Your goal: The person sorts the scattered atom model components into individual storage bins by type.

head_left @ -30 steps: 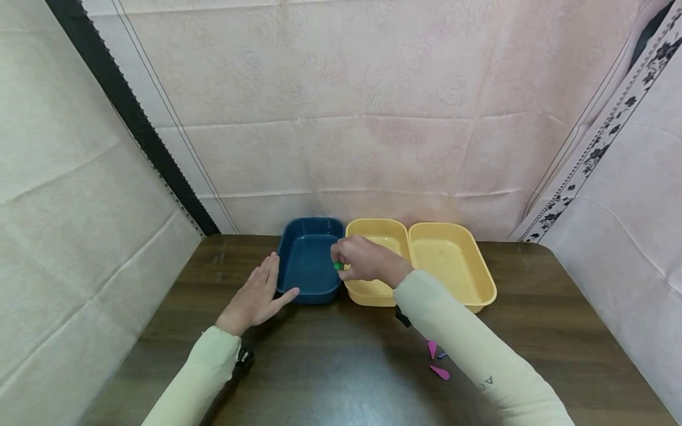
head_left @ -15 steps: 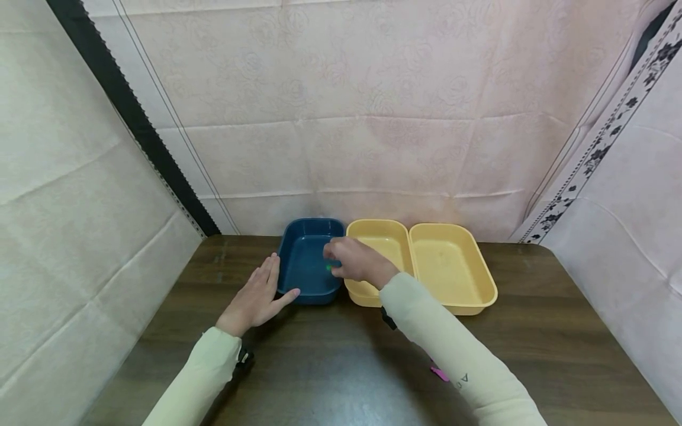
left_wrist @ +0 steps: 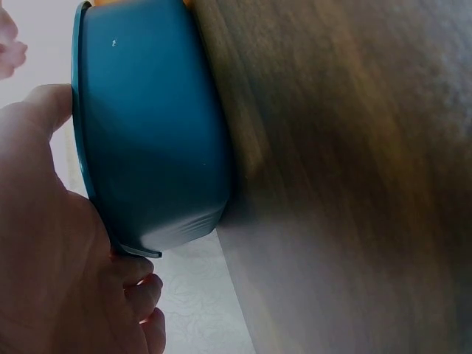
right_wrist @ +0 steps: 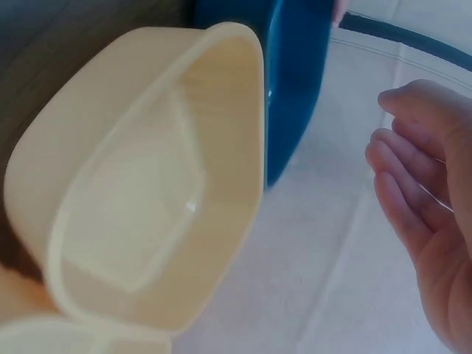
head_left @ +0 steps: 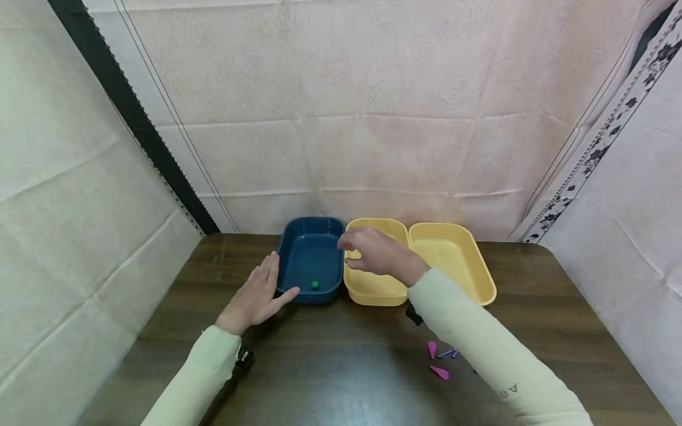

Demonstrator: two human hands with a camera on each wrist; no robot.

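My left hand (head_left: 256, 296) lies flat on the table (head_left: 330, 367), fingers straight and together, pressed along the near-left outside of the blue bin (head_left: 298, 236); the left wrist view shows my thumb and palm against its wall (left_wrist: 147, 147). My right hand (head_left: 380, 255) hovers above the left yellow bin (head_left: 373, 290), fingers loosely curved and slightly apart, holding nothing; the right wrist view shows the palm bare (right_wrist: 435, 221). The green bead (head_left: 315, 285) sits on the blue bin's floor at the near edge, just beside my left fingertips but parted from them by the bin wall, and well apart from my right fingers, which are above and to its right. The second yellow bin (head_left: 453, 260) touches the first on its right. Two pink bits (head_left: 436, 361) and a small purple piece (head_left: 447, 353) lie on the table near my right sleeve (head_left: 479, 349).
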